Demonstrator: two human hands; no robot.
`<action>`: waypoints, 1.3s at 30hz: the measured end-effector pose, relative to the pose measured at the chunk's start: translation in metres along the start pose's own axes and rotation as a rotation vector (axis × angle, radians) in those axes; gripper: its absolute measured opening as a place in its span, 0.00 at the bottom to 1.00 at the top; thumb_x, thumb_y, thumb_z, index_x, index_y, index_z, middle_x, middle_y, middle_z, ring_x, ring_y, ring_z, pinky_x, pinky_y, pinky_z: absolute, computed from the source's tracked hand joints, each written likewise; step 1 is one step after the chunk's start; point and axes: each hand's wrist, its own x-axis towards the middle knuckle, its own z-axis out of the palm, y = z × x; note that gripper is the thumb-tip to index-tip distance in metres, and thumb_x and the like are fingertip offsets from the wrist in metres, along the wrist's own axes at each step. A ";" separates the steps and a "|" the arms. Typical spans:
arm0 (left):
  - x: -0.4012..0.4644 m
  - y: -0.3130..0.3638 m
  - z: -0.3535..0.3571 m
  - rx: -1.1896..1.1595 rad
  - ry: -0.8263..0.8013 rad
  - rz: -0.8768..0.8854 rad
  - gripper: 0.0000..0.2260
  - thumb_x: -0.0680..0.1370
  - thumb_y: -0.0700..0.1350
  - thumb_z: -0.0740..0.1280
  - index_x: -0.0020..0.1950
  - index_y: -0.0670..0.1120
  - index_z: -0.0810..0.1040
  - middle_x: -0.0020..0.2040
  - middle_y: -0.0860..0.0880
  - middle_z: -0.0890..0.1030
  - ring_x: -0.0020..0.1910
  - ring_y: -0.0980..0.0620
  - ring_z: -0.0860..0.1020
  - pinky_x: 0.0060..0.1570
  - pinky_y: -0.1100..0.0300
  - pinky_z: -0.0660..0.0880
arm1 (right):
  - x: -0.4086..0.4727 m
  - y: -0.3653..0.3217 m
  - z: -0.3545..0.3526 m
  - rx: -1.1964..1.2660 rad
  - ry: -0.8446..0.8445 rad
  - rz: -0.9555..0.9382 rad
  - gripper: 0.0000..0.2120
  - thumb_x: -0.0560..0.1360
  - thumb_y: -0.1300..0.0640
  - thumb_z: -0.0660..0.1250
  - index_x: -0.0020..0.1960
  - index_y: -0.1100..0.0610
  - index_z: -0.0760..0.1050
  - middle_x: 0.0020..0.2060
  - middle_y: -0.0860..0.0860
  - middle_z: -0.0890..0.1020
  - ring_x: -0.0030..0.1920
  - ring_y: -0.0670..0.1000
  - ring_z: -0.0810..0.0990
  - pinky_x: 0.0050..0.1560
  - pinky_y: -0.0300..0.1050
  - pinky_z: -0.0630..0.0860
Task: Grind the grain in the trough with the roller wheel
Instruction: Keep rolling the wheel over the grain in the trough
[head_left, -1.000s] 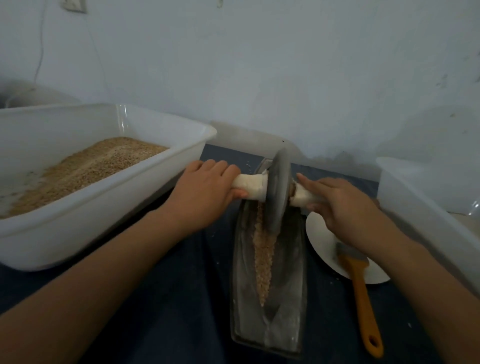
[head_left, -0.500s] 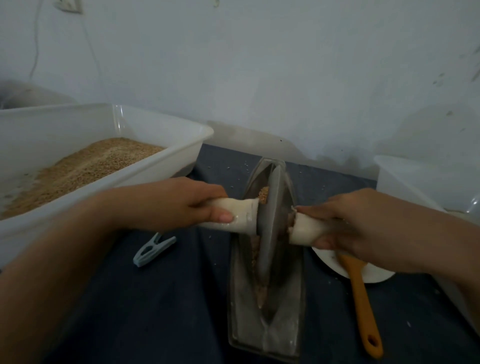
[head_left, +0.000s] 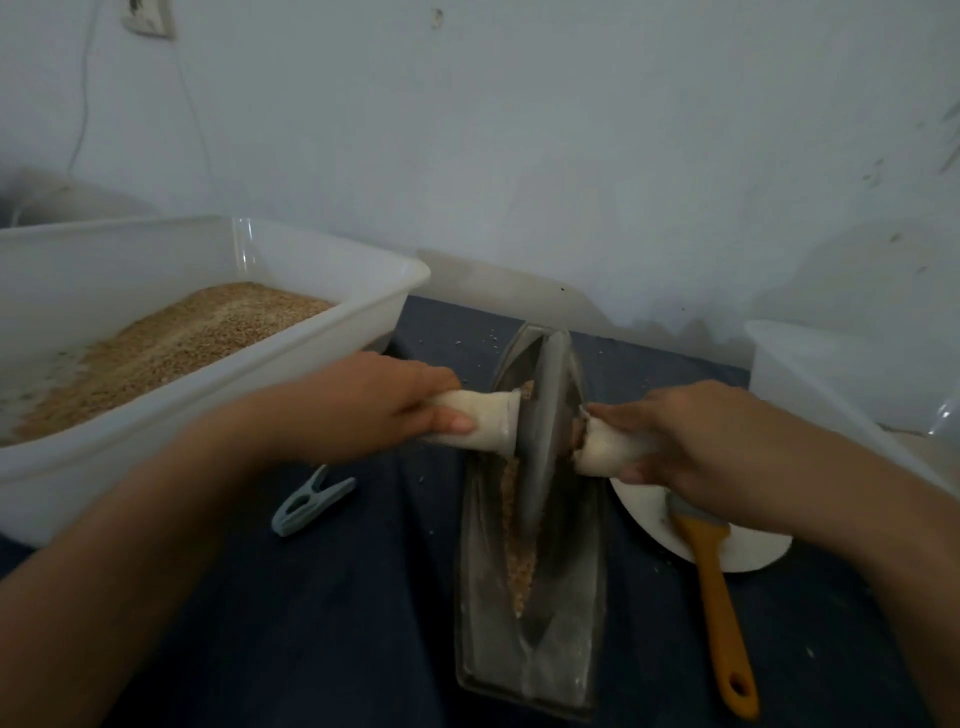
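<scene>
A pale wall (head_left: 519, 156) backs a table under a dark blue cloth (head_left: 337, 623). At 9 o'clock sits a white tub (head_left: 363, 332) holding a sloped heap of tan meal (head_left: 182, 338), piled toward its far right corner. At 3 o'clock stands a second tub (head_left: 810, 374); what it holds cannot be seen. A white plate (head_left: 748, 551) lies just right of the trough (head_left: 576, 623), with the head of a brush (head_left: 722, 613) resting on it; the brush's orange handle points toward 5 o'clock. A grey peg (head_left: 311, 501) lies on the cloth between the near tub and the trough.

The trough is a narrow metal boat at centre, its long axis running from 12 to 6 o'clock. A thin line of grain (head_left: 519, 551) lies along its groove. The wheel (head_left: 540, 431) stands on edge in the groove, in the trough's far half, its disc in line with the trough. Its pale axle handles stick out toward 9 and 3 o'clock, crosswise to the trough, and crumbs of grain cling at the hub.

Both forearms reach in from the near corners. The left hand (head_left: 384, 410) is wrapped round the left handle, thumb under it. The right hand (head_left: 691, 441) grasps the right handle, fingers curled over its top.
</scene>
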 end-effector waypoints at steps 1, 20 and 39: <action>-0.005 0.000 -0.005 -0.072 -0.070 0.004 0.28 0.67 0.70 0.49 0.52 0.52 0.74 0.44 0.53 0.79 0.43 0.56 0.77 0.48 0.59 0.72 | -0.007 -0.003 -0.008 0.041 -0.036 -0.037 0.27 0.75 0.46 0.64 0.71 0.35 0.58 0.56 0.43 0.77 0.55 0.44 0.74 0.51 0.37 0.70; 0.015 -0.003 0.018 0.274 0.202 -0.009 0.20 0.77 0.62 0.50 0.58 0.51 0.71 0.52 0.53 0.76 0.50 0.55 0.74 0.51 0.61 0.64 | 0.013 0.009 0.016 0.056 0.098 0.072 0.28 0.77 0.49 0.63 0.73 0.40 0.55 0.57 0.48 0.74 0.58 0.49 0.70 0.53 0.41 0.66; 0.031 -0.003 0.027 0.493 0.305 -0.066 0.19 0.79 0.59 0.51 0.63 0.49 0.67 0.59 0.50 0.74 0.57 0.51 0.72 0.55 0.58 0.63 | 0.019 0.014 0.029 0.156 0.191 0.135 0.26 0.78 0.52 0.61 0.73 0.43 0.58 0.57 0.50 0.74 0.58 0.51 0.70 0.52 0.44 0.67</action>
